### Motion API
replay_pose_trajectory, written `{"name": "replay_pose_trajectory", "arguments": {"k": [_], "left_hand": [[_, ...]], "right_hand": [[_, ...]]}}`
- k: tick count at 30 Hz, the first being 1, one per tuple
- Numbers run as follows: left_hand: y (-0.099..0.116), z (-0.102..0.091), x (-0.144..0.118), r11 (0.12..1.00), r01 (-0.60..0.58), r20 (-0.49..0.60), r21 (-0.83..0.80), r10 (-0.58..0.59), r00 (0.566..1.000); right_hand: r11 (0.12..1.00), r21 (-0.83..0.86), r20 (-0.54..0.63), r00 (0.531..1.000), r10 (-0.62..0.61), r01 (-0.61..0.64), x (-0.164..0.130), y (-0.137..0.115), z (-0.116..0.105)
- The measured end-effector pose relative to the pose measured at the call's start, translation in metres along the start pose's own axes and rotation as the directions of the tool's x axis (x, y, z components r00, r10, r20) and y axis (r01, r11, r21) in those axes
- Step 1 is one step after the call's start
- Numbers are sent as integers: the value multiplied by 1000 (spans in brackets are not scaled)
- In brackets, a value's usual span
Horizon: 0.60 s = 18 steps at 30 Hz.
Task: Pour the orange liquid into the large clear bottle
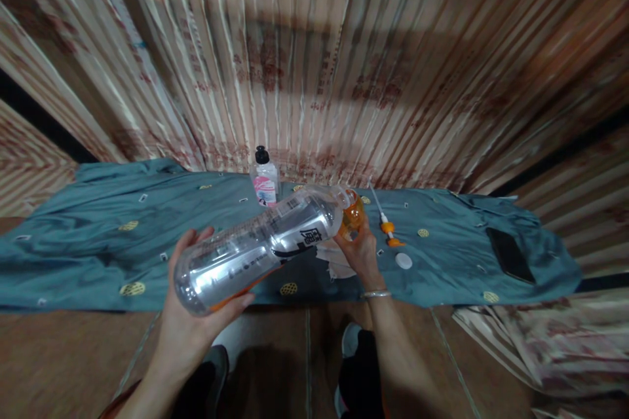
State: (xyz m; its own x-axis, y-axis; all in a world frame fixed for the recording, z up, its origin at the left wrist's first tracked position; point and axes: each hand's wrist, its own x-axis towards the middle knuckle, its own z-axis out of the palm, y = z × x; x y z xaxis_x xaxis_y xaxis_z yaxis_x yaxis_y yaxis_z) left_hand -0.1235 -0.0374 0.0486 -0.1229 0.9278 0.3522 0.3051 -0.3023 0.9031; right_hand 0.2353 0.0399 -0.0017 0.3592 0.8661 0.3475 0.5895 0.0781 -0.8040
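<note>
My left hand [196, 314] is wrapped round the base of a large clear bottle [255, 245] with a silver label. The bottle lies tilted on its side in the air, its neck toward the right. At its mouth, my right hand [362, 250] grips a small bottle [352, 209] that looks orange. The two mouths meet or nearly meet; whether they touch I cannot tell. On the cloth to the right lie an orange pump head [388, 229] with a clear tube and a round white cap [403, 260].
A clear bottle with a black cap and pink label [265, 180] stands at the back. A black phone [510, 254] lies at the right on the teal cloth [442, 268]. Striped curtains [304, 65] hang behind. A pale flat piece [339, 265] lies below the bottles.
</note>
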Motion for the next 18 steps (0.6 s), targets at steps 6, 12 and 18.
{"name": "replay_pose_trajectory", "arguments": {"k": [6, 12, 18], "left_hand": [[-4, 6, -5, 999, -25, 21, 34, 25, 999], [-21, 1, 1, 993, -107, 58, 41, 105, 993], [2, 11, -4, 996, -69, -66, 50, 72, 995]], "right_hand": [[1000, -23, -10, 1000, 2, -2, 0, 0, 1], [999, -33, -29, 1000, 12, -13, 1, 2, 3], [1000, -18, -7, 1000, 24, -24, -1, -2, 0]]}}
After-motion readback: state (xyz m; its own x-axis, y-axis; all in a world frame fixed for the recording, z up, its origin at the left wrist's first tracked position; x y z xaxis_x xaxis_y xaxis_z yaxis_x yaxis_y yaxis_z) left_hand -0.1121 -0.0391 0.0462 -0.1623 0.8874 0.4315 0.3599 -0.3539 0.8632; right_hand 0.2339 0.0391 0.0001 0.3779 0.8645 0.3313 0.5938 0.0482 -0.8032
